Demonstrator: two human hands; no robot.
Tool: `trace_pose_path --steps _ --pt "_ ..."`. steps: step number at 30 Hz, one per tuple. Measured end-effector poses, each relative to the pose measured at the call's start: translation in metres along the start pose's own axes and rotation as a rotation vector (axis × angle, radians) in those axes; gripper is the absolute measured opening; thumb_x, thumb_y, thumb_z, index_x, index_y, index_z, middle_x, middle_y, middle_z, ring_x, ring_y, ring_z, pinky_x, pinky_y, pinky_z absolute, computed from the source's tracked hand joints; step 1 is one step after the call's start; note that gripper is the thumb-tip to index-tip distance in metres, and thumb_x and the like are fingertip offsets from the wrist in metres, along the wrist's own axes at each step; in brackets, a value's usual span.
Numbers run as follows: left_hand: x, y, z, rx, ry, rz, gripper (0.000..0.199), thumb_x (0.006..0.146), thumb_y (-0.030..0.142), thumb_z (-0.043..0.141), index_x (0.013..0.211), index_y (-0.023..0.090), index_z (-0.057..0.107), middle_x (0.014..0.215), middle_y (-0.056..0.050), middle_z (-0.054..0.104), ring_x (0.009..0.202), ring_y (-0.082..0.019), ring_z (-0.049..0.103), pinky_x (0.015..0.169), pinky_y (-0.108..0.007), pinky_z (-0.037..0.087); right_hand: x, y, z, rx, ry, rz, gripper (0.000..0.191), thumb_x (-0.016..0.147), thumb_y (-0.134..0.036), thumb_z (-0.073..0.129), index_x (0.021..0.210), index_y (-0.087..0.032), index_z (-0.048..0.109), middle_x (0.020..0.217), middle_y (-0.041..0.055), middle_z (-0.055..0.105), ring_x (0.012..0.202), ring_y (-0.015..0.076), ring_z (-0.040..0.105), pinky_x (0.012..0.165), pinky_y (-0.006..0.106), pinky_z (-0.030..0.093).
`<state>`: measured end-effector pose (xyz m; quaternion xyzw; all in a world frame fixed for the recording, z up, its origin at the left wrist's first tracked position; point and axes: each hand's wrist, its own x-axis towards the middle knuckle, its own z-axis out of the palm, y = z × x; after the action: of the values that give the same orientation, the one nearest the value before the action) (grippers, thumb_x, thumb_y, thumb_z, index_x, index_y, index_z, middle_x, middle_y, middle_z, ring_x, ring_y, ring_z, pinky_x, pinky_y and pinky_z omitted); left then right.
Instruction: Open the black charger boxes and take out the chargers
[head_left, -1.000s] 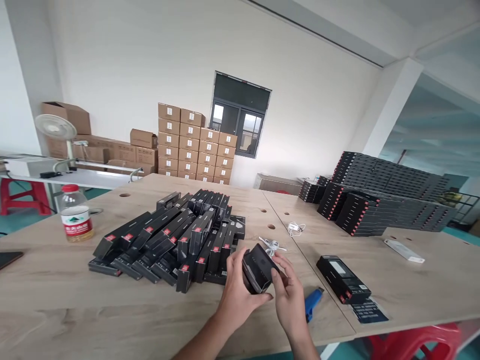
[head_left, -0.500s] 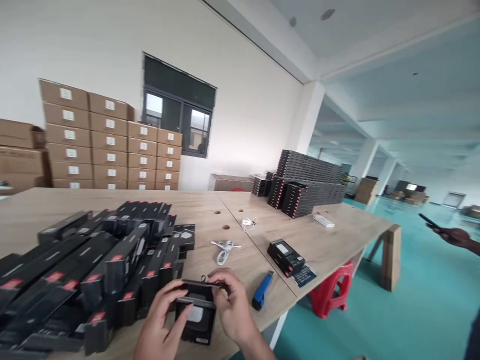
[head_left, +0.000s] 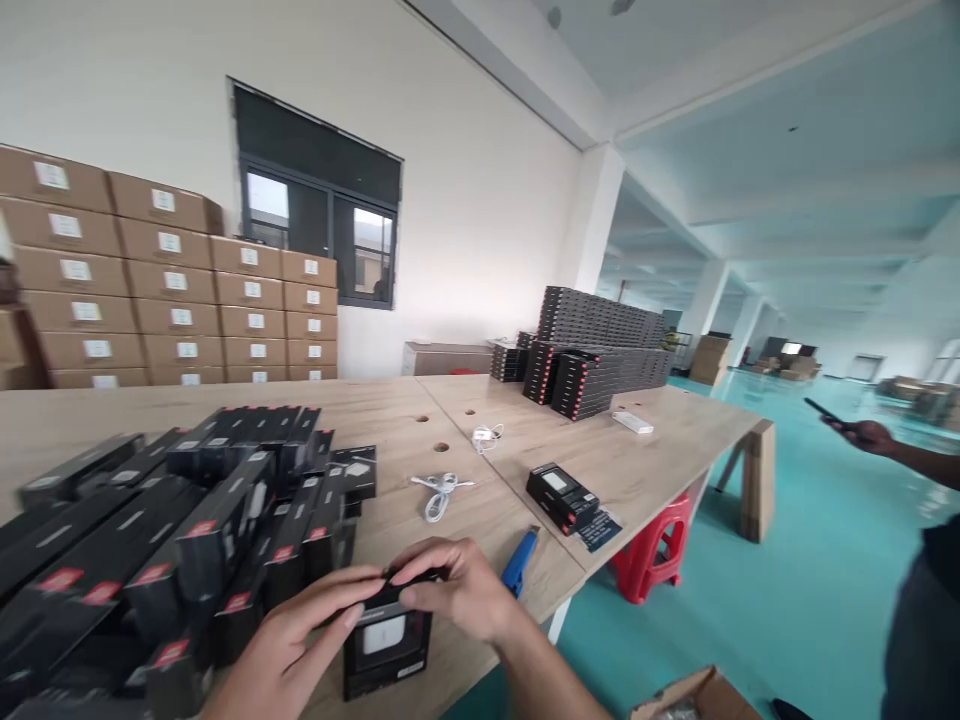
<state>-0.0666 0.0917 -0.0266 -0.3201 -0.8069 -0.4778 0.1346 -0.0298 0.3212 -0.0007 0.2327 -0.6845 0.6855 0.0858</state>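
A small black box (head_left: 386, 650) with a pale picture on its face stands upright at the near edge of the wooden table. My left hand (head_left: 300, 630) holds its top from the left, fingers along the upper edge. From the right, my right hand (head_left: 457, 590) pinches the top flap, its fingertips close to those of the left. To the left lies a large heap of black boxes with red ends (head_left: 217, 510). A blue cutter (head_left: 520, 562) rests just right of my right hand. Beyond the hands is a coiled white cable (head_left: 441, 495).
A black box (head_left: 562, 497) lies on a dark card (head_left: 600, 530). Farther back are a white adapter (head_left: 486, 436), a white item (head_left: 632, 422) and stacked black boxes (head_left: 600, 345). A red stool (head_left: 656, 550) stands beside the table. A person's hand (head_left: 862, 435) holds a phone at right.
The box's top flap, raised before, is now pressed down under my fingers. The view has turned right, bringing an open carton and more of the other person into sight.
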Motion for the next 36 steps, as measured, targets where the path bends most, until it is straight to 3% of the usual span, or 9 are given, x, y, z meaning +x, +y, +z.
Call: trace_pose_path --steps 7,13,17,20,24,27,31,33,36 --pt "-0.006 0.021 -0.011 -0.018 -0.197 -0.034 0.031 0.097 0.042 0.053 0.119 0.038 0.074 0.144 -0.003 0.062 0.129 -0.027 0.062 0.107 -0.044 0.053 -0.008 0.004 -0.015 -0.011 -0.160 0.033 0.030 0.085 -0.052 0.076 0.102 -0.029 0.081 0.119 0.0058 0.074 0.112 0.0258 0.068 0.099 0.042 0.053" --pt "-0.014 0.006 0.003 -0.047 -0.088 -0.098 0.031 0.093 0.046 0.058 0.115 0.035 0.077 0.130 -0.004 0.072 0.124 -0.026 0.066 0.108 -0.042 0.052 -0.032 0.017 -0.008 -0.249 -0.045 -0.045 0.033 0.097 -0.045 0.061 0.125 -0.031 0.072 0.143 0.0078 0.060 0.138 0.0271 0.051 0.116 0.046 0.040" --pt "-0.003 0.004 0.038 -0.314 0.218 -0.245 0.043 0.083 0.057 0.068 0.113 0.027 0.077 0.123 -0.006 0.075 0.114 -0.029 0.071 0.099 -0.041 0.059 -0.056 0.047 0.019 -0.591 0.232 -0.020 0.102 0.074 -0.036 0.083 0.160 -0.030 0.029 0.164 0.0137 0.030 0.151 0.0408 0.027 0.119 0.060 0.033" --pt "0.006 0.008 0.071 -0.529 0.212 -0.359 0.061 0.080 0.060 0.071 0.128 0.022 0.069 0.122 -0.010 0.075 0.114 -0.032 0.071 0.099 -0.045 0.059 -0.057 0.065 0.020 -0.882 0.369 0.057 0.119 0.056 -0.017 0.086 0.159 -0.034 0.029 0.162 0.0155 0.031 0.144 0.0510 0.032 0.114 0.070 0.032" --pt "-0.001 -0.004 0.098 -0.477 0.115 -0.269 0.072 0.089 0.048 0.065 0.154 0.029 0.039 0.155 -0.011 0.050 0.140 -0.031 0.050 0.114 -0.051 0.044 -0.033 0.052 -0.054 -1.078 0.464 0.089 0.102 0.060 -0.013 0.073 0.155 -0.032 0.041 0.153 0.0145 0.043 0.139 0.0462 0.041 0.113 0.064 0.034" --pt "-0.019 -0.025 0.101 -0.209 0.012 -0.215 0.064 0.086 0.033 0.065 0.148 0.030 0.048 0.158 -0.009 0.046 0.147 -0.031 0.041 0.122 -0.057 0.030 -0.016 0.027 -0.149 -1.248 0.496 0.293 0.086 0.067 -0.022 0.068 0.150 -0.023 0.047 0.153 0.0183 0.044 0.135 0.0449 0.046 0.108 0.061 0.040" --pt "-0.035 -0.037 0.100 -0.051 -0.111 -0.259 0.068 0.072 0.014 0.064 0.139 0.028 0.060 0.152 -0.009 0.053 0.144 -0.031 0.046 0.123 -0.052 0.033 0.005 0.027 -0.250 -1.352 0.461 0.558 0.074 0.072 -0.024 0.062 0.146 -0.022 0.051 0.145 0.0152 0.054 0.131 0.0362 0.054 0.109 0.052 0.040" --pt "-0.034 -0.034 0.102 -0.029 -0.132 -0.284 0.065 0.065 0.010 0.064 0.128 0.029 0.066 0.149 -0.008 0.057 0.142 -0.030 0.048 0.121 -0.049 0.037 0.023 0.040 -0.257 -1.371 0.437 0.614 0.070 0.069 -0.020 0.064 0.139 -0.019 0.058 0.143 0.0209 0.056 0.135 0.0437 0.049 0.109 0.066 0.033" --pt "-0.030 -0.029 0.105 -0.038 -0.148 -0.298 0.055 0.058 0.006 0.063 0.107 0.029 0.072 0.139 -0.007 0.064 0.136 -0.030 0.054 0.116 -0.046 0.043 0.054 0.055 -0.196 -1.357 0.376 0.417 0.064 0.074 -0.022 0.067 0.137 -0.020 0.061 0.155 0.0200 0.045 0.150 0.0405 0.030 0.117 0.068 0.020"
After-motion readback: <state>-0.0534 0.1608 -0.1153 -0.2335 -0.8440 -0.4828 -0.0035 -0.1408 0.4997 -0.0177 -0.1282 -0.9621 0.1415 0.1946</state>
